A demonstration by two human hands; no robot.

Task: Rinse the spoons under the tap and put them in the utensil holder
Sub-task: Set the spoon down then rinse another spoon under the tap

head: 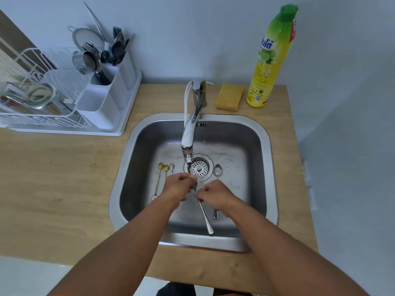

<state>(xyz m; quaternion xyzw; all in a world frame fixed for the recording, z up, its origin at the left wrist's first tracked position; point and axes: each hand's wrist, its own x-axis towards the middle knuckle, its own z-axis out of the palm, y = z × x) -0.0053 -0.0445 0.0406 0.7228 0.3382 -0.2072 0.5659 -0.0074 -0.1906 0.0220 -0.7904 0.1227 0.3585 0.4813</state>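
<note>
Gripping one wet spoon [205, 216] together, both hands — left hand [178, 186], right hand [213, 194] — may let it slip into the sink [270, 146] below.

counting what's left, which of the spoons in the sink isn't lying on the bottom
The long silver spoon held between both hands: left hand, right hand. The two gold spoons, small silver one and another by the drain lie flat.

Soft, even, cool light fills the scene. Faint shadows fall on the wall [171, 39] behind the utensil holder [102, 92]. Mild glare glints on the tap [189, 133] and sink rim [267, 133]. Wide-angle distortion bends the countertop [53, 178] edges; detail looks slightly soft throughout.
</note>
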